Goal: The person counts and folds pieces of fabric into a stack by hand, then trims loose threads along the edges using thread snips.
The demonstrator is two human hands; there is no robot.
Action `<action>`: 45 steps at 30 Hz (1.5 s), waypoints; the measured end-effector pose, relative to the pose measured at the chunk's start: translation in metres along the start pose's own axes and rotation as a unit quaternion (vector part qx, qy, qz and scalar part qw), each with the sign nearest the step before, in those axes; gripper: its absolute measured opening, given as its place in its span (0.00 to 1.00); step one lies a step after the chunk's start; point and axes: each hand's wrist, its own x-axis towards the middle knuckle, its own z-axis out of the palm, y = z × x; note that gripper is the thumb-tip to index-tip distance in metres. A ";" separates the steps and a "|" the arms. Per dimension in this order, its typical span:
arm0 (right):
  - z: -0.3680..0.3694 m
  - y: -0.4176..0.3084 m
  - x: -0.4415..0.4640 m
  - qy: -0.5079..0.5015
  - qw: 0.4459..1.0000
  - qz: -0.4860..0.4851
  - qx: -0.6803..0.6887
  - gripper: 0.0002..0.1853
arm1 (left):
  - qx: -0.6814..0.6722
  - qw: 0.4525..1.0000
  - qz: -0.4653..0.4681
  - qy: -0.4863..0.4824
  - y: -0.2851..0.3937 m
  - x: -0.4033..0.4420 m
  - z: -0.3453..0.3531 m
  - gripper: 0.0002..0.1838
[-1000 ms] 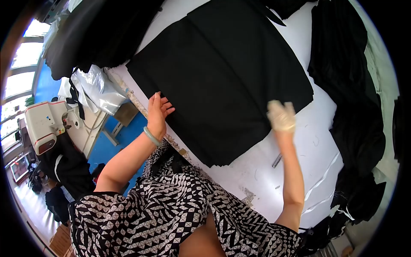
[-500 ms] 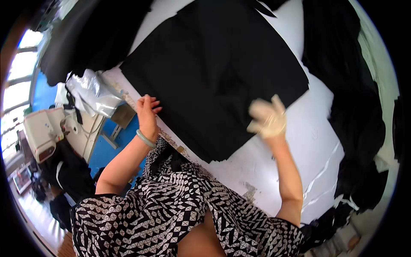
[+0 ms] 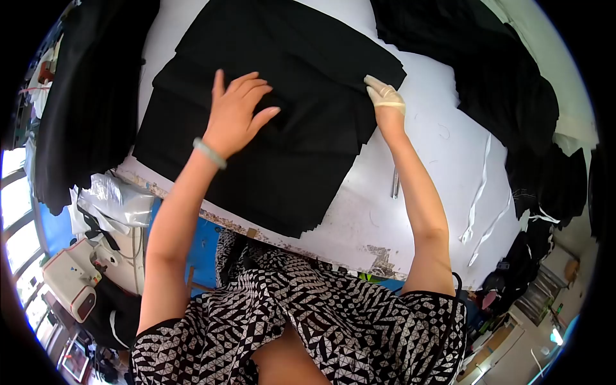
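Black fabric [image 3: 282, 173] lies on the white tabletop in front of me, its edges stepped as if in several layers and its surface lightly creased. Over its left half, my left hand [image 3: 240, 109] is open with fingers spread and a pale bangle at the wrist. Whether the palm touches the cloth I cannot tell. My right hand [image 3: 386, 101], in a cream glove that covers its fingers, rests at the fabric's right edge. Its fingers are stretched out close together on the cloth, and small folds run leftward from the fingertips.
More black cloth hangs at the left [image 3: 90, 96] and lies heaped along the right [image 3: 507, 83]. Small metal snips [image 3: 395, 184] and white strips [image 3: 476, 189] are on the white table [image 3: 436, 141]. A white machine [image 3: 69, 276] and a silvery plastic bag [image 3: 119, 196] stand lower left.
My left hand has moved from the fabric's near left edge onto its surface, fingers spreading. My right hand has reached farther forward to the right edge. The view has turned, and the fabric shows more creases.
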 end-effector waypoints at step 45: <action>-0.041 -0.077 -0.031 -0.044 0.945 -0.312 -0.085 0.05 | -0.035 0.987 -0.154 -0.034 -0.025 -0.148 0.026 0.39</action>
